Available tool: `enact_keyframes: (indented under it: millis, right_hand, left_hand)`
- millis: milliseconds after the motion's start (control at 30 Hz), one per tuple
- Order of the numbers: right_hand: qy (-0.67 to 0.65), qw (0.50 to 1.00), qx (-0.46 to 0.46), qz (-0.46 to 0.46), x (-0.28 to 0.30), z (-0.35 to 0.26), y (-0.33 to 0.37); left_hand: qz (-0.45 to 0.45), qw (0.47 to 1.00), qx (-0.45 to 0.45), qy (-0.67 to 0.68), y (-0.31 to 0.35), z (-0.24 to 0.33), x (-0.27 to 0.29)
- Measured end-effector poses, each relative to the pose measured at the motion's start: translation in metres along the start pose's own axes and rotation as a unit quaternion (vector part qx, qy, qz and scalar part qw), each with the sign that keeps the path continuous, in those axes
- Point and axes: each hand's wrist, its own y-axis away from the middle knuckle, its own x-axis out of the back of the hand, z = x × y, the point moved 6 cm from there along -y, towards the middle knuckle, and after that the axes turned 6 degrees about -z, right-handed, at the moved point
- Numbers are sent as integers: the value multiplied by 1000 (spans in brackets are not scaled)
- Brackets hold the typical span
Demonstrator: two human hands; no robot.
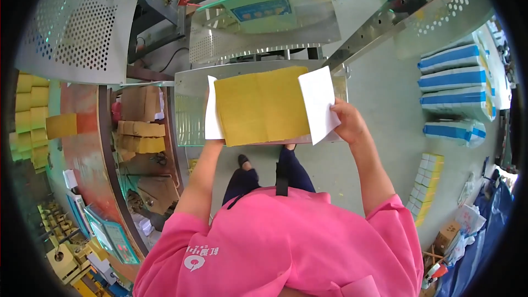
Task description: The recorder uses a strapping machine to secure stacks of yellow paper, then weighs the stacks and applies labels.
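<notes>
A stack of yellow paper [263, 107] is held up level in front of my chest, with a white sheet at each end. My right hand [350, 122] is closed around the right white sheet [320, 104], thumb on top and the other fingers mostly out of sight. At the other end, my left hand [216, 142] reaches under the left white sheet [212, 111]; its fingers are hidden, and it bears that side of the stack. Just beyond and below is a metal machine tray [192, 71] with a clear front panel.
Perforated metal guards [82, 27] and a slanted steel bar [379, 22] frame the machine. A red-topped bench [82, 159] with shelves of brown paper stands left. Blue-and-white wrapped bales [454, 80] and stacked yellow-white bundles [426, 187] line the right.
</notes>
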Motion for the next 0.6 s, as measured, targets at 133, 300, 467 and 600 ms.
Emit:
enact_keyframes:
  millis: [133, 300, 467, 600]
  right_hand:
    - [-146, 988, -39, 38, 29, 28, -24]
    - [-135, 986, -100, 18, 36, 47, -34]
    - [-7, 998, -40, 49, 12, 28, -29]
    - [114, 991, 28, 61, 11, 24, -27]
  left_hand:
    - [-120, 871, -231, -416, -20, 13, 45]
    - [-52, 956, -106, -268, -22, 24, 86]
    - [-32, 984, -65, -165, 4, 39, 75]
    - [-70, 959, -59, -267, 17, 45, 51]
